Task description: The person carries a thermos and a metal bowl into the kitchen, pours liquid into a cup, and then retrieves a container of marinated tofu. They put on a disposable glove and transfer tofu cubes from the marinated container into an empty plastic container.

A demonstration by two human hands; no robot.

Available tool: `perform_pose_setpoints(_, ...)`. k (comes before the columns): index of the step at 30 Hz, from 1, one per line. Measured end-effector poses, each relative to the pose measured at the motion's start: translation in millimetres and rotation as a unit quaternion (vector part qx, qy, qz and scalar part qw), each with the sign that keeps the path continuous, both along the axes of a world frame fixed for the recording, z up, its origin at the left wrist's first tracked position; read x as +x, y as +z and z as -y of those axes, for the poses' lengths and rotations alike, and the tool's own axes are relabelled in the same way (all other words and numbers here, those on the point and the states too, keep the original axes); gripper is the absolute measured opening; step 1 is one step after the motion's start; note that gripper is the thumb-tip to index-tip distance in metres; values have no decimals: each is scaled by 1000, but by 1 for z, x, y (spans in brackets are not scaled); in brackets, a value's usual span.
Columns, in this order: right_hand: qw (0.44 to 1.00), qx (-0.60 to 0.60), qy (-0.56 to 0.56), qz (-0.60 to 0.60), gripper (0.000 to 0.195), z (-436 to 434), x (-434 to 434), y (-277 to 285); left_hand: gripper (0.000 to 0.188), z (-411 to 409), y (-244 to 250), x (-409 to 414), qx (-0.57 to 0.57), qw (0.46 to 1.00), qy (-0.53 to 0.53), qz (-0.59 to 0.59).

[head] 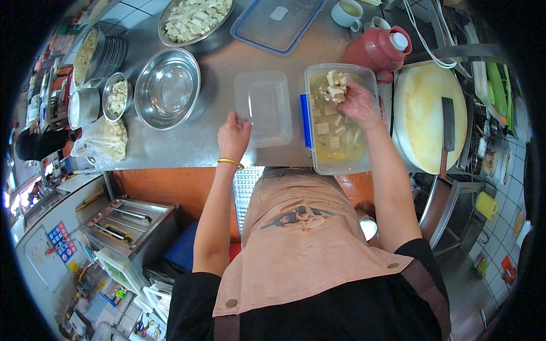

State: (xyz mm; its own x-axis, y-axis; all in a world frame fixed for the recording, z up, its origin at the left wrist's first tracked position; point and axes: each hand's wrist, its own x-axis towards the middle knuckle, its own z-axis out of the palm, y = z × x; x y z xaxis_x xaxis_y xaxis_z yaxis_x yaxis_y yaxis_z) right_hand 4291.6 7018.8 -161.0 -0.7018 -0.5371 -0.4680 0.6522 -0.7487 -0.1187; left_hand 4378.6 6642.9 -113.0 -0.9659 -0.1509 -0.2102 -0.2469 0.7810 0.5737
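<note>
My right hand (360,103), in a clear plastic glove, holds several pale tofu cubes (337,87) over a clear plastic container (318,168). Inside that container, more tofu cubes (323,128) lie in cloudy yellowish liquid; a blue locking clip flap (305,121) stands out at its left side. My left hand (234,133), with its fingers curled, is at the left edge of a shallow rectangular clear plastic container (266,106) on the steel table (213,140). Whether its fingers pinch that edge cannot be told.
A steel bowl (168,89) stands at left, and a bowl of white cubes (196,21) behind it. A blue-edged lid (277,25) lies at the back. Right are a red thermos jug (375,51) and a round cutting board (420,119) with a cleaver (448,128).
</note>
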Motion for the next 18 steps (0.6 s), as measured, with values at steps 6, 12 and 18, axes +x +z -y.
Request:
perform_pose_setpoints(6, 998, -24, -28, -48, 53, 3, 7, 24, 37, -4, 63, 2, 86, 995, 38, -45)
perform_pose_setpoints(12, 994, -5, -59, -93, 50, 14, 5, 85, 72, -30, 78, -3, 129, 990, -13, -51)
perform_pose_setpoints(18, 991, 1, 57, -124, 44, 46, -2, 148, 74, -81, 74, -11, 225, 974, -30, 7)
